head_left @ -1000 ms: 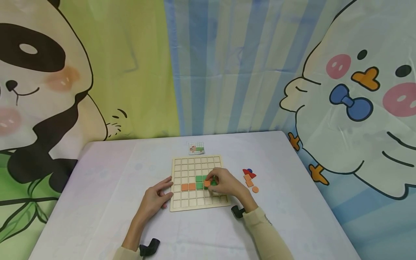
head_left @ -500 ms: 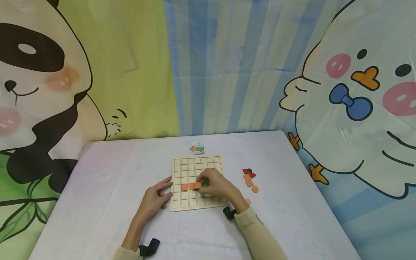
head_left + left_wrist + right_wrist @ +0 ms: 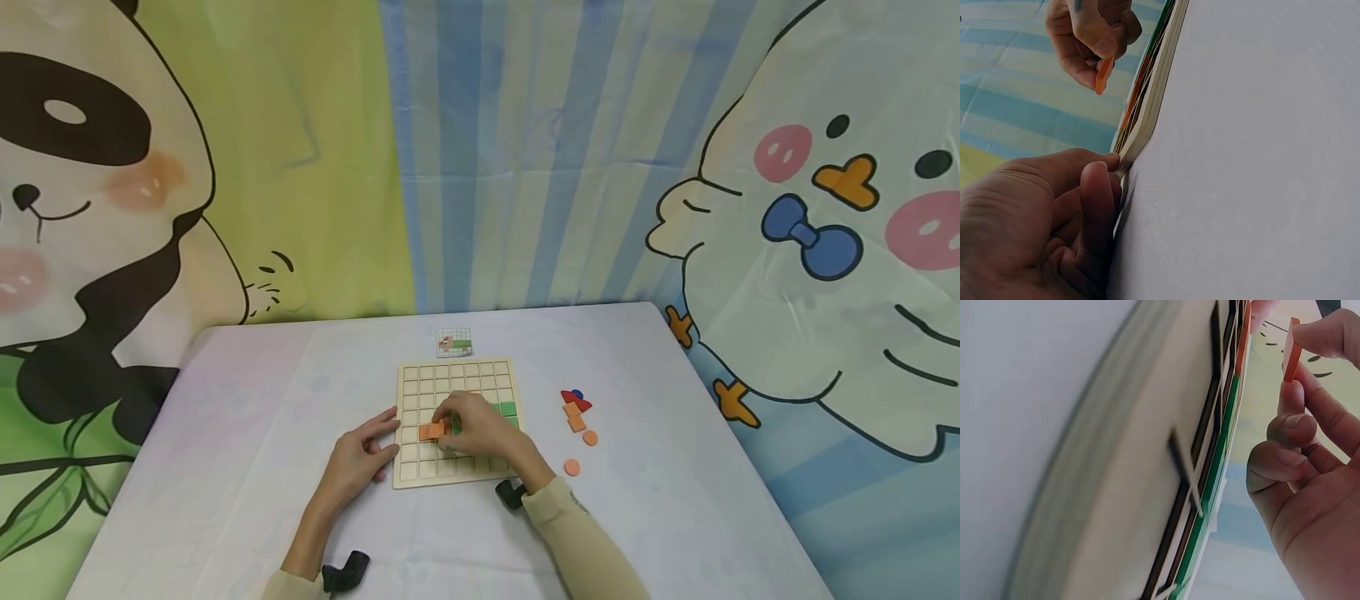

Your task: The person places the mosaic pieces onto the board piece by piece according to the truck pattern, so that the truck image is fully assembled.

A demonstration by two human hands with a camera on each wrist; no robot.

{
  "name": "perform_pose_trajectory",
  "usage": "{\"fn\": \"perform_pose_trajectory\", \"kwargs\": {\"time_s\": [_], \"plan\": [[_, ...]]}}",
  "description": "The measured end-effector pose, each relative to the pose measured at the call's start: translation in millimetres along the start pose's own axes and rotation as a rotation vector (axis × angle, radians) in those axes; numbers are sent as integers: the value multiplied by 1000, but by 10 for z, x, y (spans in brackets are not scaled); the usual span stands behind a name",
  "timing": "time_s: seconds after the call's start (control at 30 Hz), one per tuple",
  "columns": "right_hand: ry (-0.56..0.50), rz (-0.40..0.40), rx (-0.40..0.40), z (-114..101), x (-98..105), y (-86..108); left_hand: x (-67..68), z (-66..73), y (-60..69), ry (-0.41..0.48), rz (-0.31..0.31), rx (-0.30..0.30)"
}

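A wooden grid board (image 3: 420, 475) lies on the table with orange squares on its left part and green squares (image 3: 508, 409) further right. Between thumb and fingers, my right hand (image 3: 480, 429) pinches an orange square (image 3: 1292, 350), held just above the board near the laid orange ones; in the left wrist view this square (image 3: 1104, 75) stands clear of the surface. My left hand (image 3: 357, 457) rests at the board's left edge, its fingertips touching the rim (image 3: 1141, 128). Part of the green area is hidden behind my right hand.
Right of the board lie red pieces (image 3: 577, 401), a blue piece (image 3: 577, 393), orange squares (image 3: 576, 422) and two orange discs (image 3: 572, 467). A small picture card (image 3: 453, 342) lies behind the board. Patterned curtains hang beyond the table.
My right hand has moved left across the board with the orange square, from over the green squares to beside the laid orange ones. My left hand has stayed in place.
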State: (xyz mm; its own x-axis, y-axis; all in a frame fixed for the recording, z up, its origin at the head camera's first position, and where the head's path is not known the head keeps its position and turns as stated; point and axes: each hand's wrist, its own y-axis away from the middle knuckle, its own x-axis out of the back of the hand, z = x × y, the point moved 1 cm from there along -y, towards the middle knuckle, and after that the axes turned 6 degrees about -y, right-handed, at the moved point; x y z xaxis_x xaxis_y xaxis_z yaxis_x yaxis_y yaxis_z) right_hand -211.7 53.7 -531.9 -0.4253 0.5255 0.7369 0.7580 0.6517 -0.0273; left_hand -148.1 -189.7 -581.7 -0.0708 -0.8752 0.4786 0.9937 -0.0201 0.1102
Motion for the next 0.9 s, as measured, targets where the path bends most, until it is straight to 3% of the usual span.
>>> {"fn": "perform_pose_trajectory", "kwargs": {"time_s": [0.37,0.9], "plan": [[15,-42,-4,-41,-94,-139,6,-6,2,10,-12,-27],[55,-90,15,-164,-188,-253,3,-4,-30,6,-6,9]]}}
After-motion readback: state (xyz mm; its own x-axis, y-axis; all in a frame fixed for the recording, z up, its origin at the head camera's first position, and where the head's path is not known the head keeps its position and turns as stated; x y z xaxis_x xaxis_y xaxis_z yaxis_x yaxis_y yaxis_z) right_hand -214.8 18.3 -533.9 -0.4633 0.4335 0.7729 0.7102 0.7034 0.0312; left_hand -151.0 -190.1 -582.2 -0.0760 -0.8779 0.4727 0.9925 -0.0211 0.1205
